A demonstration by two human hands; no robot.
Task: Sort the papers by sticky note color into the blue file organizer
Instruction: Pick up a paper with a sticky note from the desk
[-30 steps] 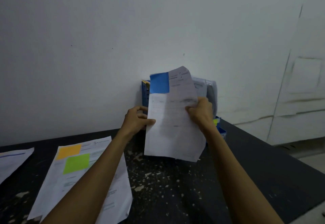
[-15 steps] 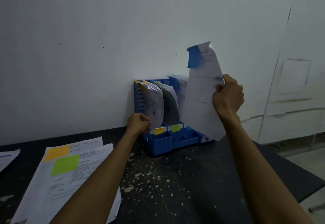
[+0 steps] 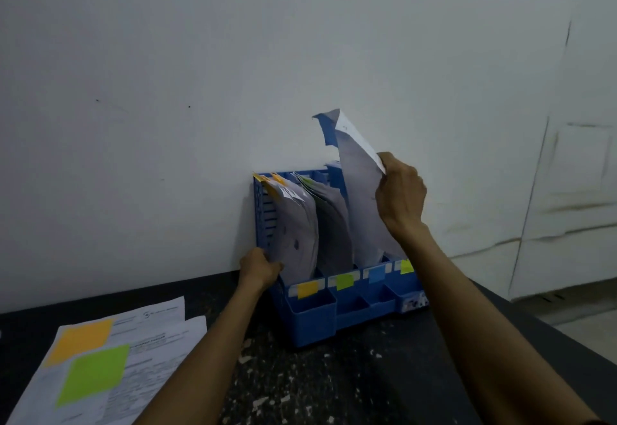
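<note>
Table: a black table top [image 3: 384, 388], its surface flecked with pale chips and scuffs, thickest in front of the organizer; its right edge runs diagonally toward the lower right.
Wall: a plain white wall [image 3: 200, 74] rises straight from the back of the table, with a few small dark specks on the left.
Room to the right: a pale panel [image 3: 574, 190] with dark seams and smudged streaks; below it a strip of light floor [image 3: 574, 321].
Organizer: a blue file organizer [image 3: 347, 311] stands on the table against the wall, with upright slots and small open trays along its front.
Slot labels: along the front, from left to right, an orange tab [image 3: 307, 288], a green tab [image 3: 345, 281], a blue tab [image 3: 376, 273] and a yellow tab [image 3: 406, 266].
Filed papers: curved sheets stand in the orange slot [image 3: 298, 224] and the green slot [image 3: 334, 224].
Held paper: a sheet with a blue sticky note [image 3: 359, 197] at its top corner stands upright, its lower end down in the slot behind the blue tab.
Right hand [image 3: 400, 195]: fingers closed on the right edge of that sheet, above the organizer.
Left hand [image 3: 260, 267]: fingers curled around the organizer's lower left corner, touching it.
Loose papers: overlapping sheets [image 3: 147, 351] lie flat on the table at the left, one bearing an orange note [image 3: 80, 341], the one in front a green note [image 3: 95, 374].
</note>
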